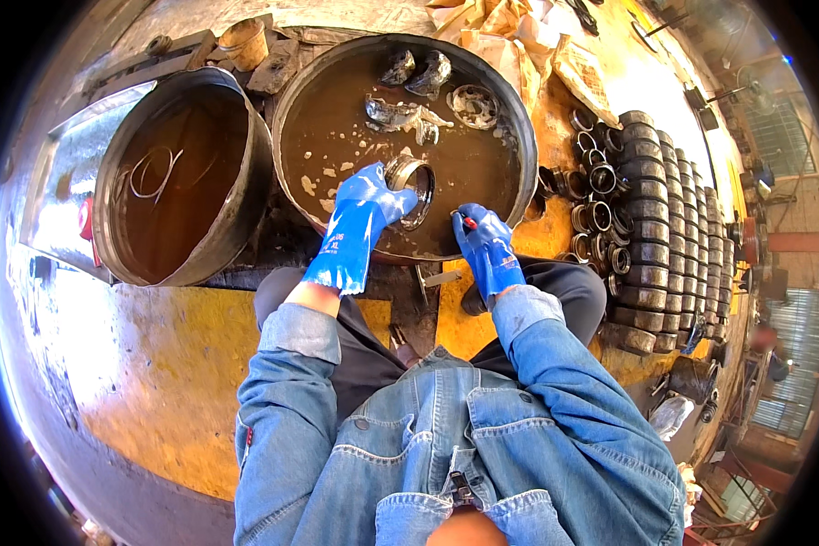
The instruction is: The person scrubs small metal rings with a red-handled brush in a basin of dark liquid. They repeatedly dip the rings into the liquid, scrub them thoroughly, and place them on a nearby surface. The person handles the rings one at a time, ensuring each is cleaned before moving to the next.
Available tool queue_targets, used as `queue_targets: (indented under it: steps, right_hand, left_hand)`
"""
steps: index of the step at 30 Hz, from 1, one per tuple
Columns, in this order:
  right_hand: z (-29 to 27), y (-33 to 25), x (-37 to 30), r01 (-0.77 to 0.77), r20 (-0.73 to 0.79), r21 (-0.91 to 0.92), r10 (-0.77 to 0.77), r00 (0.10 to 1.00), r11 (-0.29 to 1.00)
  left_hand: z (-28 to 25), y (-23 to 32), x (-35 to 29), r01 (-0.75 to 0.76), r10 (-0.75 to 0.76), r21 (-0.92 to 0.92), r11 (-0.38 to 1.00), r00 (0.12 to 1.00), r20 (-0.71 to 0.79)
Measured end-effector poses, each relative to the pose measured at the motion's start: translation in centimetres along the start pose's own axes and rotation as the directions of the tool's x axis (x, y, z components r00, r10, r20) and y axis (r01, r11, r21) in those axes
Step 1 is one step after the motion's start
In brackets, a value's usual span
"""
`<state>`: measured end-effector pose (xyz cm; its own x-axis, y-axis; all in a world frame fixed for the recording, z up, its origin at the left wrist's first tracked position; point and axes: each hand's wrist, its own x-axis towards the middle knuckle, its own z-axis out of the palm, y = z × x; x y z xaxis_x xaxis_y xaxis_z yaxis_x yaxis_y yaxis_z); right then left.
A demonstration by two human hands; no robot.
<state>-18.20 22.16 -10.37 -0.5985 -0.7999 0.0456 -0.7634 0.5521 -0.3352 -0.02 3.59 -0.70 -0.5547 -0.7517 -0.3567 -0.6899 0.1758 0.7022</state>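
My left hand (362,207), in a wet blue rubber glove, is closed on the edge of a metal ring (408,170), holding it tilted over the near part of a wide round basin (524,136). Murky brown water fills the basin. My right hand (484,244), gloved alike, is closed at the basin's near right rim around a small tool with a red part (470,223); the rest of the tool is hidden. At the basin's far side, grimy metal parts (400,114) stick out of the water, beside a round part (473,106) coated in pale residue.
Left of the basin stands a drum (259,155) of brown liquid with a thin loop of wire or hose (155,175) in it. On the right are loose metal rings (598,216) and stacked dark cylindrical parts (648,227). A small bucket (244,44) and crumpled paper sacks (505,45) lie behind.
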Motion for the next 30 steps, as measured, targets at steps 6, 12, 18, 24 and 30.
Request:
queue_targets:
  steps: [6,12,18,24,30]
  right_hand:
    - [0.2,-0.7,-0.3,-0.015,0.035,0.004,0.015,0.999,1.000]
    - [2.0,0.7,-0.1,-0.049,-0.080,-0.015,0.047,0.996,0.999]
    - [0.0,-0.7,0.6,-0.119,0.148,-0.022,0.121,0.982,0.993]
    - [0.1,-0.1,0.0,-0.137,0.126,-0.016,0.138,0.982,0.990]
    - [0.7,0.1,-0.4,-0.104,0.070,0.016,0.102,0.992,0.994]
  left_hand:
    - [-0.5,0.1,-0.6,0.043,-0.042,0.042,0.998,0.999,-0.019]
    - [0.9,-0.8,-0.1,-0.204,0.199,-0.071,0.976,0.977,-0.078]
    - [-0.1,0.3,-1.9,-0.202,0.184,-0.140,0.969,0.974,-0.129]
    - [0.7,-0.2,-0.8,-0.128,0.126,-0.029,0.991,0.988,-0.086]
    - [0.3,0.6,-1.8,-0.151,0.147,-0.032,0.988,0.983,-0.112]
